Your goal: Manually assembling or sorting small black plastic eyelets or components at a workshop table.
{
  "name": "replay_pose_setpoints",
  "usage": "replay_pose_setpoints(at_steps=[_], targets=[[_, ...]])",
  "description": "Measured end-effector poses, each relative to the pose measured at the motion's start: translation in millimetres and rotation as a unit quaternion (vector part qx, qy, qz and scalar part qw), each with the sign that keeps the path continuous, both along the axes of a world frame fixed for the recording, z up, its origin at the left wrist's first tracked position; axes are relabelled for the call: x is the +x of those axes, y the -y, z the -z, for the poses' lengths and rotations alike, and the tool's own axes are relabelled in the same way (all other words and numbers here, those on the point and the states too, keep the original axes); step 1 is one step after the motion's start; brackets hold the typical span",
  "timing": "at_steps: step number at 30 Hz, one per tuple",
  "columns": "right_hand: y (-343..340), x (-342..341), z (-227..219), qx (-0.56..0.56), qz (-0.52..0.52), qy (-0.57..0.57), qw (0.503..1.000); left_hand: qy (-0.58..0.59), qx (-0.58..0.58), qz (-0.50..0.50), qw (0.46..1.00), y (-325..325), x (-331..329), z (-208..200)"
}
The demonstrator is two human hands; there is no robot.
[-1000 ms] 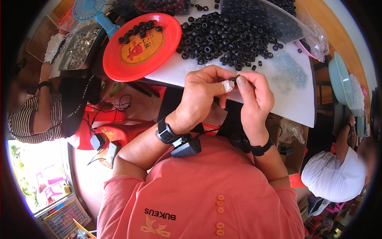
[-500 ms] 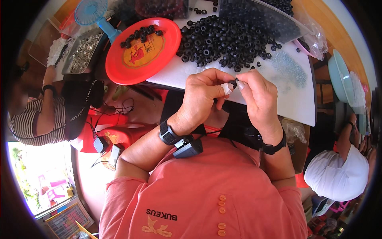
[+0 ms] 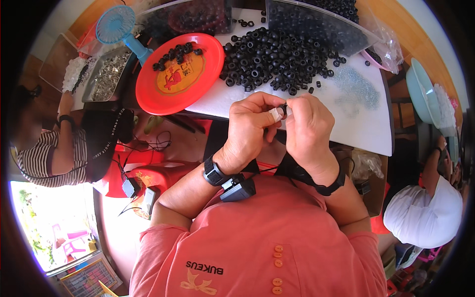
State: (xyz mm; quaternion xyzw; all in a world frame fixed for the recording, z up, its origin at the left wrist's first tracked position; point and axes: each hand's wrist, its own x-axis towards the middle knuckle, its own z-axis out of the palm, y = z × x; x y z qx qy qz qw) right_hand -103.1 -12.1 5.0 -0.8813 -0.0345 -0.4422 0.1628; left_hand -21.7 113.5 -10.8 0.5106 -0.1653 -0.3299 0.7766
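My left hand [image 3: 249,123] pinches a small black ring-shaped bead [image 3: 283,109] between thumb and forefinger; white tape wraps the thumb. Against the same bead press the fingertips of my right hand [image 3: 310,129], closed in a pinch. Whatever the right fingers hold is hidden or too small to name. Both hands are over the near edge of the white tabletop [image 3: 217,103]. Just beyond them lies a heap of black beads [image 3: 277,59]. To the left, a red plate [image 3: 148,91] carries several more black beads [image 3: 175,54] near its far rim.
Tiny clear beads [image 3: 357,89] are spread right of the heap. Behind it stand clear plastic bins [image 3: 321,32] of black beads. A blue fan [image 3: 116,24] and a metal tray [image 3: 99,89] stand far left. People sit on both sides; a teal basin [image 3: 420,94] is at right.
My right hand has shifted left and turned, so its fingertips now sit closer over the bead. My left hand keeps its pinch. The whole view has shifted slightly.
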Motion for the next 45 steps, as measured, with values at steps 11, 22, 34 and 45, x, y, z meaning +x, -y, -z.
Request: replay_pose_setpoints(at_steps=[11, 22, 34, 45], targets=[[-8.6, -1.6, 18.2, 0.05, 0.018, -0.01, 0.999, 0.001, -0.036, 0.01, 0.999, 1.5, -1.0, 0.0], [12.1, -5.6, 13.6, 0.038, 0.002, -0.017, 0.999, 0.048, 0.058, 0.105, 0.992, -1.7, 11.1, -18.4], [4.9, -8.8, 14.6, 0.091, -0.046, -0.056, 0.993, 0.05, 0.091, 0.128, 0.986, -8.0, 9.3, -23.2], [0.5, 5.2, -5.5, 0.077, -0.05, -0.226, 0.97, 0.54, 0.184, -0.067, 0.819, -26.4, 7.5, -22.1]])
